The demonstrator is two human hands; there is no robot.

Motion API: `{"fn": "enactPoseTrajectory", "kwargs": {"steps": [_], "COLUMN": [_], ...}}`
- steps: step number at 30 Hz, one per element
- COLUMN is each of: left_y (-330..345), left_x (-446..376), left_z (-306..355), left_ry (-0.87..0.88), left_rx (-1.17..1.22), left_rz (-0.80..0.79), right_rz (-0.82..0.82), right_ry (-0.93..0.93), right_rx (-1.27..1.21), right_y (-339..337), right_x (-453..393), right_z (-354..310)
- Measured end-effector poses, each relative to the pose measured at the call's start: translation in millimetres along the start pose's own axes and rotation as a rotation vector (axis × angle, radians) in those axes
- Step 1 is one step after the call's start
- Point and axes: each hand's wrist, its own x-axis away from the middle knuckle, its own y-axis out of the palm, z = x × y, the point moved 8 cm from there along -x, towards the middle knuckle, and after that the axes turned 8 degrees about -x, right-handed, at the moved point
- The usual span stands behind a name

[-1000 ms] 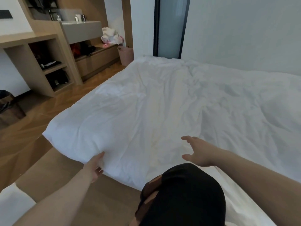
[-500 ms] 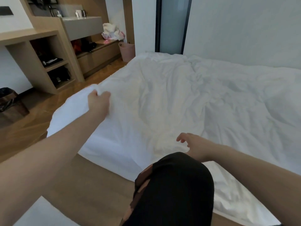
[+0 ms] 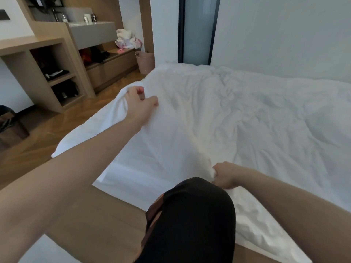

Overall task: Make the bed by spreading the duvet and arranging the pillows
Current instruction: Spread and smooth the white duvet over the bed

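A white, wrinkled duvet point(image 3: 247, 114) covers the bed from the near edge to the far wall. My left hand point(image 3: 139, 105) grips the duvet's left edge and holds it lifted off the bed, so the white sheet point(image 3: 136, 171) below shows. My right hand point(image 3: 224, 175) grips a bunched fold of the duvet at the near edge, just above my dark-clothed knee point(image 3: 191, 215). No pillow lies on the duvet; a white corner point(image 3: 43, 251) at the bottom left cannot be told.
Wooden bed frame point(image 3: 106, 215) runs along the near side. To the left lie wood floor point(image 3: 38, 149), open shelves point(image 3: 57, 76), a pink bin point(image 3: 145, 61) and a dark bin point(image 3: 9, 124). A glass door point(image 3: 197, 29) and a grey wall stand behind the bed.
My left hand took the duvet's left edge and raised it up and away, baring the sheet. My right hand went from open above the duvet to gripping a fold at the near edge.
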Motion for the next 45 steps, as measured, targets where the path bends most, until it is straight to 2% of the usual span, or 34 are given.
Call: {"fn": "enactPoseTrajectory", "kwargs": {"steps": [2, 4, 7, 9, 11, 13, 15, 17, 20, 22, 25, 28, 30, 31, 34, 37, 38, 42, 45], "left_y": [-13.6, -25.2, -30.8, -29.9, -33.1, -38.7, -43.2, -46.8, -48.5, -50.7, -52.1, -52.5, -49.1, -46.0, -34.8, -24.1, -20.1, 1.4, 6.2], "left_x": [-7.6, -13.1, 1.1, 11.0, 10.1, 8.0, 0.0, -14.5, -35.6, -48.4, -55.1, -54.9, -53.7, -52.1, -50.3, -49.6, -52.0, -67.9, -88.8], "left_z": [-32.2, -62.7, -102.4, -134.2, -156.5, -156.1, -144.5, -124.5, -93.7, -81.8, -76.8, -89.8, -96.4, -96.8, -89.8, -86.1, -87.5, -99.9, -78.5], "left_ry": [-0.065, -0.009, 0.353, 0.498, 0.465, 0.369, 0.296, 0.312, 0.354, 0.366, 0.328, 0.237, 0.225, 0.234, 0.279, 0.313, 0.327, 0.323, 0.389], "left_rx": [-0.053, -0.173, -0.696, -1.078, -1.264, -1.218, -1.126, -1.174, -1.242, -1.357, -1.43, -1.31, -1.228, -1.196, -1.14, -1.084, -1.059, -0.987, -0.989], "left_rz": [-0.067, -0.153, -0.325, -0.362, -0.316, -0.235, -0.176, -0.102, -0.047, -0.02, -0.028, -0.028, -0.035, -0.039, -0.025, -0.027, -0.057, -0.342, -0.304], "right_rz": [0.061, 0.169, 0.328, 0.452, 0.56, 0.594, 0.458, 0.23, -0.056, -0.191, -0.23, -0.37, -0.477, -0.466, -0.195, 0.015, 0.065, 0.315, 0.612], "right_ry": [0.045, 0.062, 0.067, 0.073, 0.093, 0.166, 0.299, 0.45, 0.597, 0.57, 0.461, 0.437, 0.442, 0.426, 0.379, 0.315, 0.319, 0.42, 0.437], "right_rx": [-0.052, -0.149, -0.293, -0.365, -0.396, -0.393, -0.471, -0.545, -0.444, -0.349, -0.261, -0.347, -0.31, -0.305, -0.357, -0.308, -0.316, -0.536, -0.497], "right_y": [-22.3, -46.0, -74.8, -88.2, -93.8, -89.7, -71.7, -42.8, -1.4, 17.5, 27.5, 47.7, 68.6, 77.8, 90.3, 84.0, 77.8, 34.5, -26.4], "right_x": [7.5, 13.8, 30.4, 41.4, 45.8, 47.9, 47.3, 50.9, 61.7, 64.5, 63.9, 73.1, 80.5, 79.7, 60.3, 47.5, 45.2, 42.5, 46.5], "right_z": [19.0, 39.3, 62.6, 75.9, 90.3, 103.5, 115.0, 120.1, 125.4, 117.8, 98.8, 86.1, 77.0, 70.4, 60.3, 64.4, 69.4, 114.3, 152.0]}}
